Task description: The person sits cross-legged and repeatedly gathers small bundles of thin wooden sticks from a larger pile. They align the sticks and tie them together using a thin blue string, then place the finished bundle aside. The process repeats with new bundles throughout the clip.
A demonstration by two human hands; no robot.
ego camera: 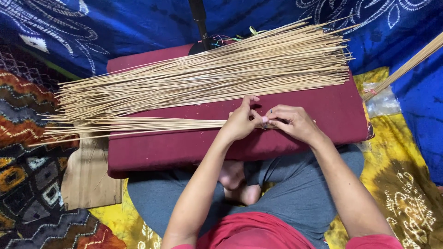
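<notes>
Pinching at the near end of a small bundle of thin bamboo sticks (138,124), the left hand (241,122) and right hand (291,122) meet fingertip to fingertip over a dark red cushion (184,150) that rests on the person's crossed legs. Each grip is clenched on the stick ends, the left thumb and forefinger raised above them. Judging from this, the work goes best if the ends are kept level and squeezed tight while the long free lengths lie flat on the cushion, so none slides out sideways.

Counted: two hands, one cushion, one small bundle under the fingers, one large pile of sticks (207,76) fanned across the far half of the cushion, too many to number singly. One more group of sticks (406,67) leans in at the right edge. One flat cardboard piece (90,177) lies on the patterned cloth at left.
</notes>
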